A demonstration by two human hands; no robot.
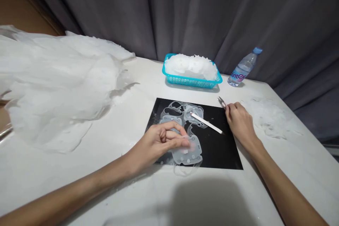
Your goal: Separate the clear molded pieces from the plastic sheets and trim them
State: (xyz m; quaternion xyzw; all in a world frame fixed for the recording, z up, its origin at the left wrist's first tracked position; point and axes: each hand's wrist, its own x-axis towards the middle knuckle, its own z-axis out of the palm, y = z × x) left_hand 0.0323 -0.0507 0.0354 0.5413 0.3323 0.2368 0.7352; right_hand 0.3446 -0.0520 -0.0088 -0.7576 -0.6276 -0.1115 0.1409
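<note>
My left hand (169,139) is closed in a pinch on a translucent, rounded plastic-like sheet piece (186,153) with small holes and tabs, held above the near part of a black mat (217,152). Beneath and behind it, more translucent pieces (194,111) with thin, curling edge strips lie on the mat. A white pen-like stick (208,123) rests across them. At the mat's right edge, my right hand (239,120) rests on the table, closed around what look like metal tweezers (221,102), tips pointing away; their rear end is hidden by the fingers.
A large heap of translucent white sheets (60,77) covers the table's left side. Behind the mat stands a turquoise basket (190,81) full of white pieces (189,65). A water bottle (243,69) stands back right; thin translucent scraps (272,120) lie right of my right hand. Grey curtain (185,14) hangs behind.
</note>
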